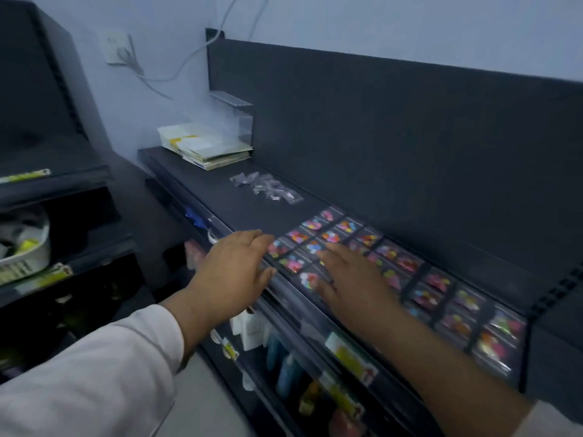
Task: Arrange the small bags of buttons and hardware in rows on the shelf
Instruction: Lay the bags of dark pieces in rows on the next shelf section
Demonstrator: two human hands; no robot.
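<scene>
Small clear bags of coloured buttons [437, 290] lie in rows along the dark shelf [239, 206], running from its middle to the right end. My left hand [235, 269] lies flat with fingers together at the left end of the rows, its fingertips touching the nearest bag. My right hand [350, 275] rests palm down, fingers spread, on top of the front bags. Neither hand grips a bag. A loose pile of clear bags with dark hardware [266, 187] sits further left on the shelf, apart from both hands.
A stack of papers and packets [205, 146] sits at the shelf's far left end under a clear acrylic stand [235, 116]. The dark back panel [410, 137] rises behind the shelf. Lower shelves hold bottles [284, 364]; another rack [47, 184] stands at left.
</scene>
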